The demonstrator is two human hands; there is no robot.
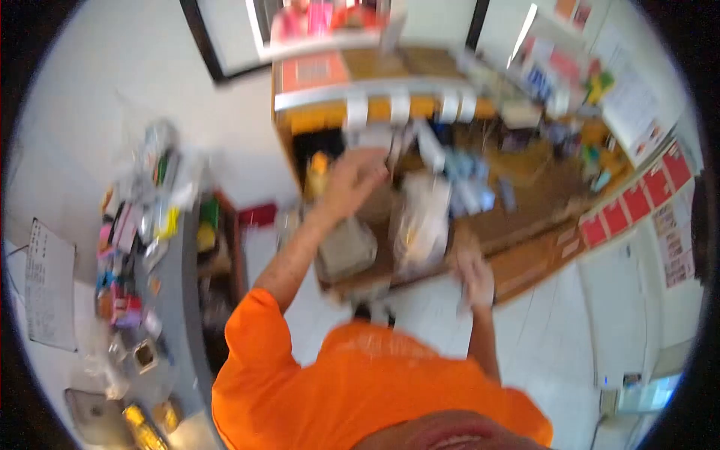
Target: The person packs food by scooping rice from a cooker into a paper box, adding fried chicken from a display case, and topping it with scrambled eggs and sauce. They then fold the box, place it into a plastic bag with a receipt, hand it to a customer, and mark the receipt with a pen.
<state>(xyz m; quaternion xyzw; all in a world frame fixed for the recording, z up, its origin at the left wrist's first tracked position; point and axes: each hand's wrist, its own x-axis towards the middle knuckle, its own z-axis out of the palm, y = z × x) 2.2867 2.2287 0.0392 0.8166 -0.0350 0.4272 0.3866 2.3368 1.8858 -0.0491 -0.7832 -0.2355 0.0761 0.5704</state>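
Note:
My left hand point(355, 182) reaches over the left part of a brown wooden desk, thumb and fingers apart, close to pale items under the raised shelf. Just right of it stands a clear plastic bag point(421, 221) with whitish contents. Below my left forearm sits a grey, rounded tray-like item point(347, 247). My right hand point(474, 277) is at the desk's front edge, right of the bag, its fingers smeared by motion. Behind the bag lies a heap of light blue packets point(469, 181). A yellow-orange item point(318, 169) stands left of my left hand.
A raised counter point(420, 64) runs along the desk's far side, with a person point(330, 19) beyond it. To the left, a grey counter point(180, 315) carries bags, packets and a yellow can-like item point(142, 426). Papers and small items are on the desk's right side.

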